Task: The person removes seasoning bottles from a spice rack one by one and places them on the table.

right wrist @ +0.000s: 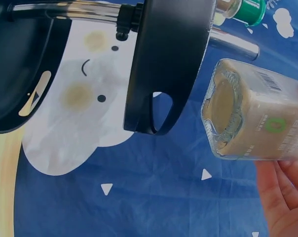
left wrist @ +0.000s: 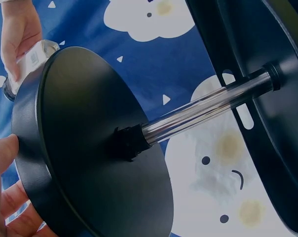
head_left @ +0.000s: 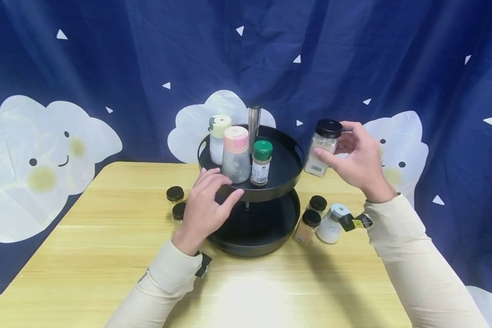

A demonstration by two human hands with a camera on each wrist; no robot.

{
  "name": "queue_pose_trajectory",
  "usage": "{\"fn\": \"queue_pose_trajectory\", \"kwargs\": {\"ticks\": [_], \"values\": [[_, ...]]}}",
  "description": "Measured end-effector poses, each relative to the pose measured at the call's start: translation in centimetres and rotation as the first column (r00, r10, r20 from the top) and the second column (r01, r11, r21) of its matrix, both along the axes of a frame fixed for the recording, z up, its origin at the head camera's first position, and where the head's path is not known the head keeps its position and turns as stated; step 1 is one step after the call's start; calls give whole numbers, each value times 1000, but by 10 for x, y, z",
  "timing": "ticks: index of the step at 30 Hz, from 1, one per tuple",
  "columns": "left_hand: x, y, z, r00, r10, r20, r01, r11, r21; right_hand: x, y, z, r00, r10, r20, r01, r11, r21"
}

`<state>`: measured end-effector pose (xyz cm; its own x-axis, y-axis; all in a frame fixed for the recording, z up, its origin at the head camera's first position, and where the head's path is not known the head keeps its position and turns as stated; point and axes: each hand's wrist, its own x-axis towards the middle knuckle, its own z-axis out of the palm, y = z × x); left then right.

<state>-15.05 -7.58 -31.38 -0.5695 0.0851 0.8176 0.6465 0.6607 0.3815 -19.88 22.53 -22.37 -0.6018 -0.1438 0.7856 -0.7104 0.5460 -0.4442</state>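
Observation:
A glass spice jar point(head_left: 320, 152) with a black lid and pale contents is held upright by my right hand point(head_left: 356, 159), thumb in front and fingers behind. It is raised just off the right rim of a black two-tier rack; the right wrist view shows the jar's square base point(right wrist: 223, 106). My left hand point(head_left: 207, 200) holds the front-left rim of the upper tray point(head_left: 266, 193), fingers over the edge and thumb along the outer wall. On that tray stand a pink-capped shaker point(head_left: 236, 157), a shaker with a pale green cap point(head_left: 218, 141) and a green-lidded spice bottle point(head_left: 261, 164).
The lower tray point(head_left: 250, 250) sits on the wooden table point(head_left: 86, 255). Two black-lidded jars point(head_left: 305, 230) and a blue-grey-capped shaker point(head_left: 331, 225) stand right of it. Left are two more black-lidded jars point(head_left: 175, 195), partly behind my left hand. A blue curtain point(head_left: 147, 45) hangs behind.

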Motion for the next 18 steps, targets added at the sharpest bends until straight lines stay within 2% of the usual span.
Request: {"fn": "queue_pose_trajectory", "kwargs": {"ticks": [18], "values": [[-2,0,0,1000,-13,8,13,1000,4,0,12,-13,999,9,40,-8,1000,-17]]}}
